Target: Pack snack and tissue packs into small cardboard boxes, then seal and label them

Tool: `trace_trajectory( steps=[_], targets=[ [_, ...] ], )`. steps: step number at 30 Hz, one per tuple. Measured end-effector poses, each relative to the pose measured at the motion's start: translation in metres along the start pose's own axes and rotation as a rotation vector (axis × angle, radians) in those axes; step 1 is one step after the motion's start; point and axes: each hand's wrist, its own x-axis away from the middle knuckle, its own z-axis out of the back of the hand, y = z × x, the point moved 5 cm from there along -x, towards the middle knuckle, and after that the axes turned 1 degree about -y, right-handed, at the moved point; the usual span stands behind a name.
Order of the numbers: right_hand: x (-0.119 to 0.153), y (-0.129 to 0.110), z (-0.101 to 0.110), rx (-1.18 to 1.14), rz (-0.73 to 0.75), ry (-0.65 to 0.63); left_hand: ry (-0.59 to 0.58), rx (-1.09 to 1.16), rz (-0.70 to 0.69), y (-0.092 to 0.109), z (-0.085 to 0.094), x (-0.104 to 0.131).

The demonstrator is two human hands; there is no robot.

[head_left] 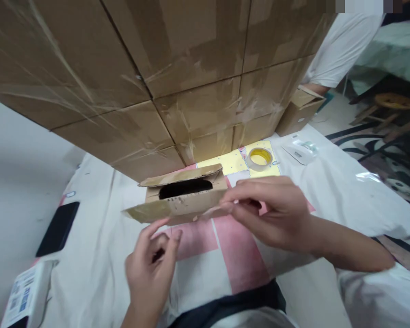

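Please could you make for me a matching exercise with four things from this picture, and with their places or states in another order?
1. small brown cardboard box
2. roll of clear tape with a yellow core
3. flat black rectangular device
4. thin translucent strip

A. at the left, on the white cloth
B. pinched in the right hand's grip
C. flaps open, dark inside
D. on a yellow patch

Pairs: 1-C; 2-D; 3-A; 4-B

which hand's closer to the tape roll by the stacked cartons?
Right. The right hand is just on the near side of the tape roll; the left hand is farther back and to the left.
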Motion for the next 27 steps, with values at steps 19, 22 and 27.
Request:
trace_trajectory(
  steps=[19,22,27],
  targets=[
    [-0.073,0.074,-0.090,0.127,-0.264,-0.559,-0.152,-0.562,-0.633,-0.022,-0.015,-0.050],
    [-0.073,0.077,-0.092,0.155,-0.276,-0.574,-0.116,-0.548,-0.653,-0.022,-0.016,-0.051],
    [-0.074,0.080,-0.093,0.215,-0.267,-0.560,-0.084,-0.580,-0.730,-0.023,-0.017,-0.047]
  ],
)
